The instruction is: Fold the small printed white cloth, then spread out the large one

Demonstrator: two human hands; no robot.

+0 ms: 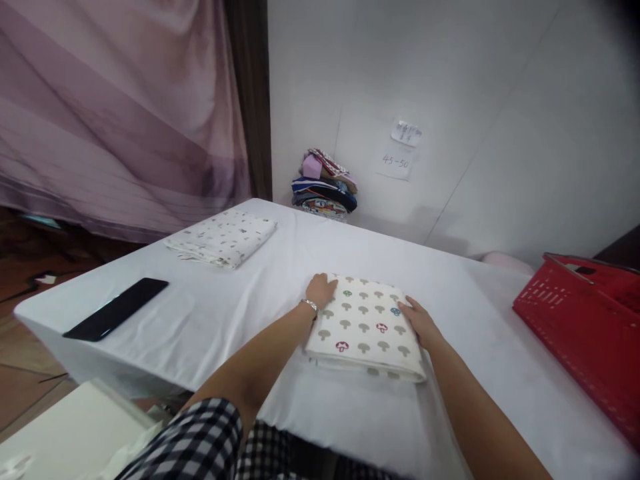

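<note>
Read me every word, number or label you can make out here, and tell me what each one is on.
"45-50": handwritten on the lower paper on the wall.
Handwriting on the upper slip, just above that number: too small and blurred to read.
Mushroom-print cloth between the hands: no readable words or numbers.
No other text is legible.

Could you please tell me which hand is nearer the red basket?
Right: the right hand is at the right edge of the mushroom-print cloth, towards the red basket; the left hand at the cloth's left edge, farther off.
</note>
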